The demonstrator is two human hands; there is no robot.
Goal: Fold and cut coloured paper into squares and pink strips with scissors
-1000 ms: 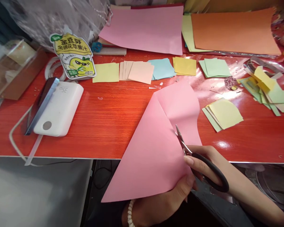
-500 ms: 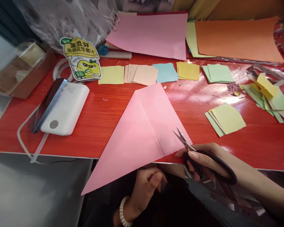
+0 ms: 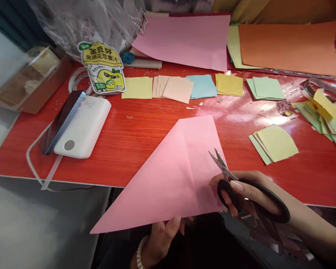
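Observation:
My right hand (image 3: 252, 190) is closed around black-handled scissors (image 3: 226, 179), whose slightly parted blades point away to the upper left. They lie above the right part of a folded pink sheet of paper (image 3: 156, 179). A crease runs down this sheet, and its long pointed corner juts over the table's front edge. Below the near edge of the paper is my left hand (image 3: 162, 235), wearing a beaded bracelet (image 3: 140, 252). Its thumb laps onto that edge, with the other fingers partly hidden underneath.
Small square paper stacks, among them a blue one (image 3: 201, 86), line the red table (image 3: 145, 123). Pale green squares (image 3: 277, 144) and paper scraps (image 3: 324, 112) lie right. A white power bank (image 3: 92, 127) and a drink pouch (image 3: 106, 76) stand left; large sheets (image 3: 184, 41) lie behind.
The pink sheet has turned and come nearer to me, its near edge now further over the table edge. My left thumb has come onto that edge. The scissors stay in my right hand.

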